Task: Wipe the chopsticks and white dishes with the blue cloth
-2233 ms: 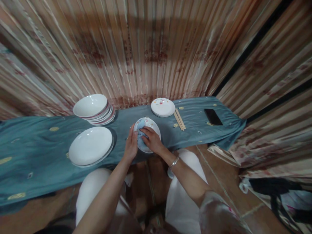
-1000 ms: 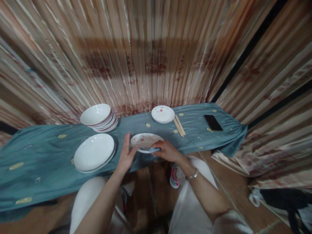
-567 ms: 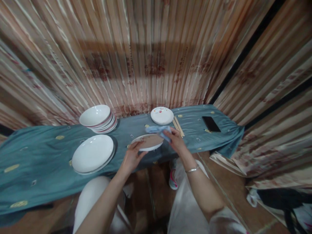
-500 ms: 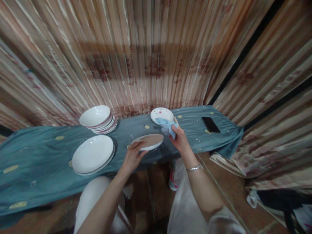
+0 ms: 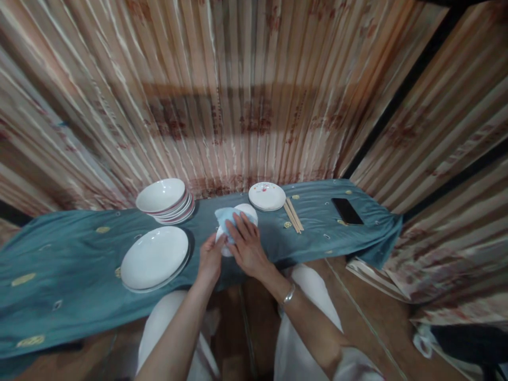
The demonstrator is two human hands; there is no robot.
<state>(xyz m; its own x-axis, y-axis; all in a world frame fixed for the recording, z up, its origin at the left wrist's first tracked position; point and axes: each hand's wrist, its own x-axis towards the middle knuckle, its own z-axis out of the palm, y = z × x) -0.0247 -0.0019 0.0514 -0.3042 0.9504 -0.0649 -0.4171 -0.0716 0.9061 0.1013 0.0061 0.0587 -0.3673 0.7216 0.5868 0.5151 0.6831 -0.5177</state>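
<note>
Between my hands a small white plate [image 5: 250, 210] is tilted up above the cloth-covered table, partly hidden by a light blue cloth [image 5: 225, 215] and my fingers. My left hand [image 5: 211, 254] grips the plate's lower left edge, thumb on the near face. With fingers spread over it, my right hand [image 5: 246, 244] presses the blue cloth against the plate's surface. Just beyond, a small white plate with a floral print [image 5: 267, 196] rests on the table, seemingly stacked on another. Several wooden chopsticks [image 5: 292, 215] lie beside it.
At the left, a stack of white bowls [image 5: 161, 196] stands behind a stack of large white plates [image 5: 154, 258]. A black phone [image 5: 347, 211] lies toward the right end of the table [image 5: 79, 275]. A pleated curtain [image 5: 246, 95] hangs right behind the table.
My right hand has moved left with the blue cloth, from near the floral plate onto the held plate. That plate is now tilted up, and the chopsticks have come into fuller view.
</note>
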